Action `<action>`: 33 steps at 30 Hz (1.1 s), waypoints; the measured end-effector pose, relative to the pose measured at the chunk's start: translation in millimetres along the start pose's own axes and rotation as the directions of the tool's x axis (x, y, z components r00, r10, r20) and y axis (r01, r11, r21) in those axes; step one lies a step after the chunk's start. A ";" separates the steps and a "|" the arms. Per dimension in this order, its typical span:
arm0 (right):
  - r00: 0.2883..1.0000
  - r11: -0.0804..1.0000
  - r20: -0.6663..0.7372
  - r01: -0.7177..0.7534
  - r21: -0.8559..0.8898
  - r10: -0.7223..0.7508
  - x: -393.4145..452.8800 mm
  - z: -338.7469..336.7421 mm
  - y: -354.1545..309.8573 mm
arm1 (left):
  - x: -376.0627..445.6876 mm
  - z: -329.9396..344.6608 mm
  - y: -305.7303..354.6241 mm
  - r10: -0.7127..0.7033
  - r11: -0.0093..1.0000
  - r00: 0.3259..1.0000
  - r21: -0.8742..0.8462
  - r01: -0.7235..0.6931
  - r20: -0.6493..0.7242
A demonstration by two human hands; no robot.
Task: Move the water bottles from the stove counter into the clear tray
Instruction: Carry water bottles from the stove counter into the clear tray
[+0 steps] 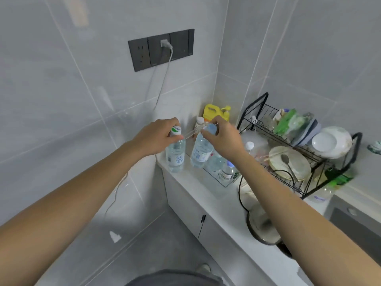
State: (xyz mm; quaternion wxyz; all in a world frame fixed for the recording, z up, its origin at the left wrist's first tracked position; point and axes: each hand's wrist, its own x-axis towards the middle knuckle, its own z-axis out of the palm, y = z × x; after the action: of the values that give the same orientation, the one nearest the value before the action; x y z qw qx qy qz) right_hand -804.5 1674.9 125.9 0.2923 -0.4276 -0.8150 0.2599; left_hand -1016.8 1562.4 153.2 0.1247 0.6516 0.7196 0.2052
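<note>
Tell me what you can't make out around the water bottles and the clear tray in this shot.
- Head view: the clear tray is mostly hidden by the right forearm; its bottle count is unclear.
- The right hand covers most of the right bottle cap.
- The left hand covers the left bottle neck.
- Label print is too blurred to read.

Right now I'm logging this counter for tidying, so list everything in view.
held water bottles: two, clear, one in each hand at the counter's left end
clear tray: one, on the counter, bottles inside
yellow jug: one, corner by the wall
dish rack: one, black, holding plates and bowls
socket panel: one, dark grey, wall, white plug in it
hands: left and right, each gripping a bottle top
</note>
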 end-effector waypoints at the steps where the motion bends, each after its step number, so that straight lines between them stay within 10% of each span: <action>1: 1.000 1.000 -0.013 -0.009 0.005 0.009 14.8 2.9 5.6 | 17.4 1.7 -2.7 0.008 1.000 1.000 -0.002 -0.008 0.002; 13: 0.983 0.974 -0.073 -0.175 -0.145 0.166 101.3 58.8 64.3 | 182.2 67.6 -47.4 0.116 0.988 0.983 0.089 -0.129 0.144; 33: 0.919 0.815 0.023 -0.336 -0.471 0.393 75.7 131.1 103.9 | 236.1 155.5 -111.5 0.404 0.876 0.761 0.023 -0.481 0.508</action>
State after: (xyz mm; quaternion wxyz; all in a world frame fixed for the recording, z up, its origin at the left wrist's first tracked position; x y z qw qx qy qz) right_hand -874.5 1768.2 -15.9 0.0788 -0.6163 -0.7716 0.1364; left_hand -1074.4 1809.0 -14.6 0.1998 0.8409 0.5030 0.0023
